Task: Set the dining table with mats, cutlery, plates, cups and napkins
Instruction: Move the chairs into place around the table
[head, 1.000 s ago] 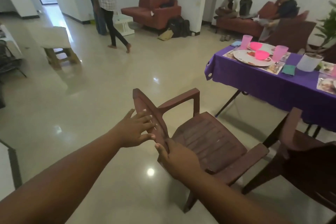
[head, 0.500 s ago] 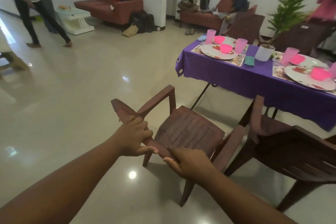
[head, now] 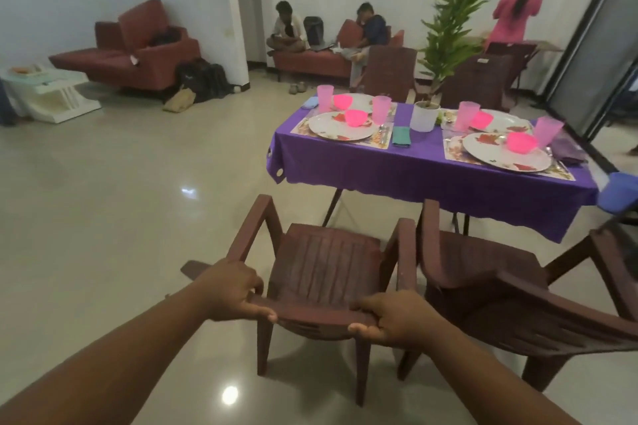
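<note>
Head view shows the left hand (head: 232, 290) and right hand (head: 390, 316), fingers curled, gripping the brown plastic armchair (head: 324, 272) by its backrest. With the purple-clothed dining table (head: 414, 169) apparently laid, seating seems the step; next, push it squarely in.

The single head camera is looking forward and down over a brown chair (head: 324, 272), close below, toward the bench (head: 428, 169) farther off, edges probably distorted

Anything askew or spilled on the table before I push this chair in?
Nothing spilled. The tablecloth hangs unevenly, its near hem wavy and dropping lower toward the right. Plates, pink cups and bowls stand upright on their mats. Both hands grip the chair back.
</note>
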